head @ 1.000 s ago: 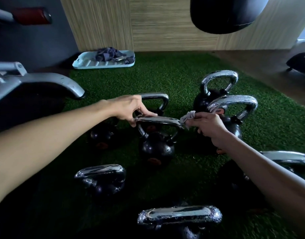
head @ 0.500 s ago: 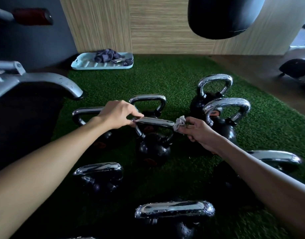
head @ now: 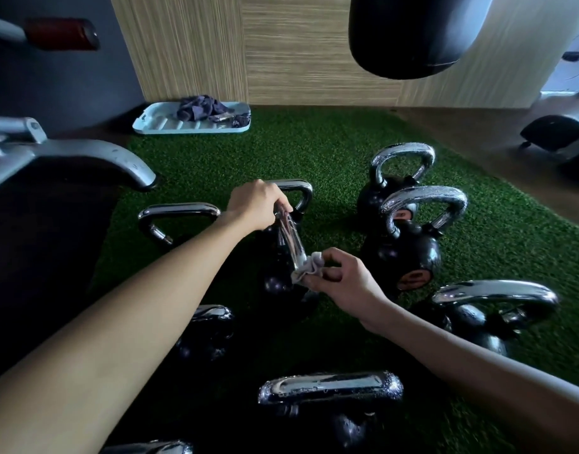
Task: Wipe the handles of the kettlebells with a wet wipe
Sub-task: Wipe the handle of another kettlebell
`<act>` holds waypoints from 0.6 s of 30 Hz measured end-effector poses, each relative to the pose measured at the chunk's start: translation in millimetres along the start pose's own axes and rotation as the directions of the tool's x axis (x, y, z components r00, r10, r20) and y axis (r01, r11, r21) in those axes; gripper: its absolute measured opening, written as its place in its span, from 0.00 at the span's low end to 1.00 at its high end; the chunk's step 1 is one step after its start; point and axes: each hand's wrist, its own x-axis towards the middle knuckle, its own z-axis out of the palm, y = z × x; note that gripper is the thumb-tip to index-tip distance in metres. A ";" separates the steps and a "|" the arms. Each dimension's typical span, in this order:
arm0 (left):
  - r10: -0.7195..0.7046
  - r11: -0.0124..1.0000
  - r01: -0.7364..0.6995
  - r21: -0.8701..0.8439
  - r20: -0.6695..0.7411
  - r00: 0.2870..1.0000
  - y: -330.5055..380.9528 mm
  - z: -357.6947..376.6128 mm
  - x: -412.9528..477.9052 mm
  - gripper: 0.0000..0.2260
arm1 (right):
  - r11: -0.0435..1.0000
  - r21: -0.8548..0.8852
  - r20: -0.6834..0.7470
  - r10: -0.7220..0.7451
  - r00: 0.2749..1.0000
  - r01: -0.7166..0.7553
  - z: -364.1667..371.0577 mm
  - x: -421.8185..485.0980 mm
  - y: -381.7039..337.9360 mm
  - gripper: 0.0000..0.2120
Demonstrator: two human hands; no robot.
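left hand [head: 258, 204] clamped on the kettlebell handle [head: 291, 239] at 12 o'clock, steadying it I guess, while right hand [head: 343, 283] pinches the wet wipe [head: 309, 268] round its 6 o'clock end.

The middle kettlebell [head: 281, 283] stands on the grass mat [head: 314, 152]. My left fingers [head: 283, 204] hold the far end of its handle [head: 289, 237]. My right fingers [head: 329, 255] pinch the wet wipe [head: 309, 268] against the near end.

Right behind the middle kettlebell stands the back kettlebell [head: 298, 185]. To its left is the left kettlebell [head: 180, 209]. To its right is the right kettlebell [head: 409, 257], and behind that one is the far right kettlebell [head: 371, 199].

Nearer to me than the middle kettlebell are the near left kettlebell [head: 209, 339], the near right kettlebell [head: 494, 294] and the closest kettlebell [head: 330, 386].

Far behind the middle kettlebell, by the wall, lies a tray [head: 157, 121] with a cloth [head: 199, 108] on it. A machine [head: 68, 158] stands far to its left.
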 end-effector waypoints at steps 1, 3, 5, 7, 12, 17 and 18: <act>-0.059 0.995 0.060 -0.076 0.011 0.998 -1.2 1.4 -2.1 0.16 | 1.000 0.007 -0.001 0.007 1.000 -0.007 -1.4 0.0 -0.7 0.15; -0.166 0.963 0.181 -0.198 0.094 0.982 -4.1 2.9 -7.8 0.15 | 1.000 0.025 0.015 0.014 1.000 -0.014 -4.7 2.1 -0.7 0.13; -0.233 0.943 0.276 -0.183 0.227 0.946 -0.2 4.4 -13.1 0.33 | 0.999 0.041 0.037 0.017 0.999 -0.018 -6.9 3.1 -2.1 0.13; -0.281 0.920 0.337 -0.202 0.260 0.924 7.8 8.1 -16.4 0.44 | 0.997 0.067 0.062 0.027 0.998 -0.031 -9.7 5.4 -3.2 0.13; -0.328 0.836 0.406 -0.369 0.258 0.909 17.3 13.8 -20.0 0.41 | 0.996 0.006 0.178 0.091 0.980 -0.093 -31.1 20.1 -0.2 0.16; -0.349 0.859 0.399 -0.319 0.204 0.914 9.3 4.5 -29.6 0.39 | 0.996 -0.040 -0.041 0.083 0.996 -0.085 -42.4 42.7 8.6 0.10; -0.357 0.857 0.407 -0.317 0.205 0.911 2.5 4.9 -32.8 0.39 | 0.996 -0.029 -0.087 0.087 0.992 -0.090 -41.9 48.5 10.1 0.09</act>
